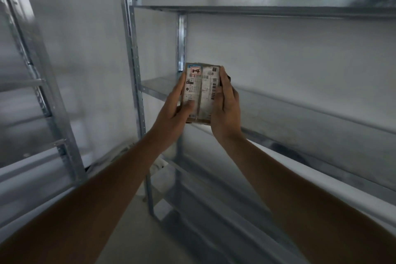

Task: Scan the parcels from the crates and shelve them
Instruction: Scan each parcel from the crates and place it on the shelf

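A small brown parcel (202, 90) with a white shipping label and a red-framed tag reading "2-4" is held upright in front of the metal shelving. My left hand (173, 109) grips its left edge, thumb lying across the label. My right hand (226, 105) grips its right edge; a small dark object shows behind the right fingers, too hidden to identify. The parcel hovers at the left end of the middle shelf (300, 109), above its front edge. No crates are in view.
A galvanised shelf unit fills the right: an upper shelf (257, 2), the middle shelf and lower levels (214, 210). Its front post (134, 60) stands left of the parcel. Another metal rack (42, 103) leans at the far left. White walls behind.
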Available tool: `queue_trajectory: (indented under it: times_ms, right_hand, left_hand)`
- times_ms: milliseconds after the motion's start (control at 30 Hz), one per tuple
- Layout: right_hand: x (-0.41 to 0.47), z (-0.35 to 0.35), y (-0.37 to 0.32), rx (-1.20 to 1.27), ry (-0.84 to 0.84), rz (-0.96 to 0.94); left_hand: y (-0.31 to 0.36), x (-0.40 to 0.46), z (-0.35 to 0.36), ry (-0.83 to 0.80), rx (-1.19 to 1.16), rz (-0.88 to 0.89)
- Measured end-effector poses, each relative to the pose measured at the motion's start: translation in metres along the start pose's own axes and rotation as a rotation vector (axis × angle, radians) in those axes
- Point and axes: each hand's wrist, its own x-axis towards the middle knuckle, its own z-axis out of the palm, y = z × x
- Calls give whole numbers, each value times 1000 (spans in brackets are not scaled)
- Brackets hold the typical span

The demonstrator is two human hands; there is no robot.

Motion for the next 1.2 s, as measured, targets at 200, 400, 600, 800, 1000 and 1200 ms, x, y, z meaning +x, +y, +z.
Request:
queue_trajectory:
  times_ms: [200, 400, 600, 800, 1000, 1200]
  right_hand:
    - [41, 69, 27, -63, 48, 18]
    - [83, 150, 43, -102, 134, 90]
    - [124, 218, 55, -188, 203, 152]
    - [163, 260, 83, -218, 251, 221]
    - [216, 288, 130, -248, 270, 356]
    - [264, 305, 176, -201, 251, 511]
  left_hand:
    - [-55, 47, -60, -35, 1, -8]
    - [-107, 103, -133, -123, 29, 2]
    - [-155, 153, -194, -197, -12, 32]
    - [-202, 197, -221, -241, 5, 53]
    - [-249, 251, -226, -260, 58, -4]
    - [-291, 300, -226, -273, 167, -63]
